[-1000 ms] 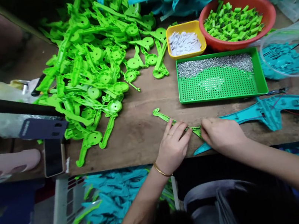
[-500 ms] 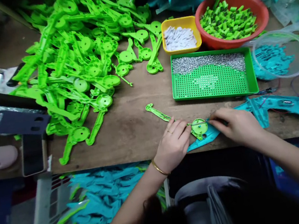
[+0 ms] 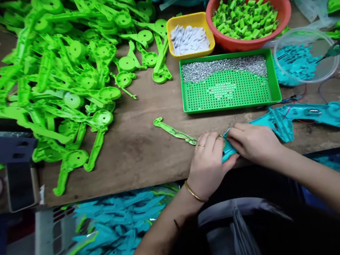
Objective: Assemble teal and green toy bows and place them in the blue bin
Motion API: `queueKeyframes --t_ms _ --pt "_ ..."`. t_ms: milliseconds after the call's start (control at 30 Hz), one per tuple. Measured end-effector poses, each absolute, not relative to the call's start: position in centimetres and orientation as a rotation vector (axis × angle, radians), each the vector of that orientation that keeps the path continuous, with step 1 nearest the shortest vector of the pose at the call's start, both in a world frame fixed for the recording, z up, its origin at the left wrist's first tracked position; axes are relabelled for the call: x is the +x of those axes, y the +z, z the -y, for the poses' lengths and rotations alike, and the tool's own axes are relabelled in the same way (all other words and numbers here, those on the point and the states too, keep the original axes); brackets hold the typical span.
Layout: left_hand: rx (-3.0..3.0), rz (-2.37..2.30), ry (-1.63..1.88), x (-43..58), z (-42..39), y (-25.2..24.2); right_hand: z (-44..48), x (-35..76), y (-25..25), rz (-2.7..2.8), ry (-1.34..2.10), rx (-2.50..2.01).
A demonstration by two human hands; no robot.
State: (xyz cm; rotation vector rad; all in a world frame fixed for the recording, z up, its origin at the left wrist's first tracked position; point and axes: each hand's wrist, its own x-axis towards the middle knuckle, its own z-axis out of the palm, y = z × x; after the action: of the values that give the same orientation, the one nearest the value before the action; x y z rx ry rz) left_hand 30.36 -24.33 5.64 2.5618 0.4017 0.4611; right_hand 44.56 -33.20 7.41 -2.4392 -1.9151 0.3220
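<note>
My left hand [image 3: 208, 156] is closed over the round end of a light-green plastic arm [image 3: 175, 133], its fingertips hiding the disc. That arm's slim hooked end sticks out to the left on the table. Under the fingers and thumb lies part of a blue plastic shell [image 3: 228, 151]. My right hand [image 3: 253, 140] touches the left one, thumb and forefinger pinched on a thin blue piece [image 3: 226, 132] beside the disc. Most of that piece is hidden. Right of my hand lies another length of blue plastic shell [image 3: 311, 111] with thin red wires; my hand covers where the two might join.
Behind my hands stands a green tray [image 3: 233, 104] of small metal screws. Beyond are a yellow box [image 3: 193, 54] of white pieces, a red bowl [image 3: 283, 4] of green motor-like parts and a clear tub [image 3: 333, 64] of blue pieces. Green arms [image 3: 66, 96] are heaped left.
My left hand has slid right over the green disc, which showed before, and now meets my right hand. The thin rod across the disc is now hidden. The whole view has shifted slightly.
</note>
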Motion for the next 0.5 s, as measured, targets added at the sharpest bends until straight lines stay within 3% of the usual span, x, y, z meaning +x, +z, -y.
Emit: queueKeyframes --t_ms 500 --pt "2.725 -0.328 0.439 30.6 24.2 4.9 34.5 46.9 8.1 1.554 0.770 -2.347"
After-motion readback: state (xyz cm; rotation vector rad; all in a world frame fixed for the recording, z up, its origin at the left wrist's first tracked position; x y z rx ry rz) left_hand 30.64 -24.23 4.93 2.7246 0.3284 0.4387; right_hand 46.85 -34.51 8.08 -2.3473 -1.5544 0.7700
